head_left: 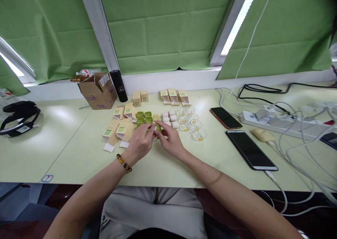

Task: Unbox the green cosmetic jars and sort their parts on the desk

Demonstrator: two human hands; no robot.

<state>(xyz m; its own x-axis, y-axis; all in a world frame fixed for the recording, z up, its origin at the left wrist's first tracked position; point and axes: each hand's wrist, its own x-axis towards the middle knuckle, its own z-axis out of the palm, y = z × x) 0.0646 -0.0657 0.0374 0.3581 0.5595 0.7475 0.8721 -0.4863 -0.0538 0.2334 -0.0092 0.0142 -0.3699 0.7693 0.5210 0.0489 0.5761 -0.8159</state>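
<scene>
My left hand and my right hand meet just above the table, fingers closed around a small green container. Something pale shows between the fingertips, too small to make out. Just behind my left hand, several matching square green containers stand in rows. Tiny yellowish pieces lie beside them. Beyond my right hand sit several white and pinkish rolls. Clear plastic cups with yellow marks on them are grouped to their right.
Open cardboard cartons lie left of my hands, with more small boxes at the back. A black bottle stands by a brown box. Phones, a power strip and loose cables occupy the right. A black headset rests far left.
</scene>
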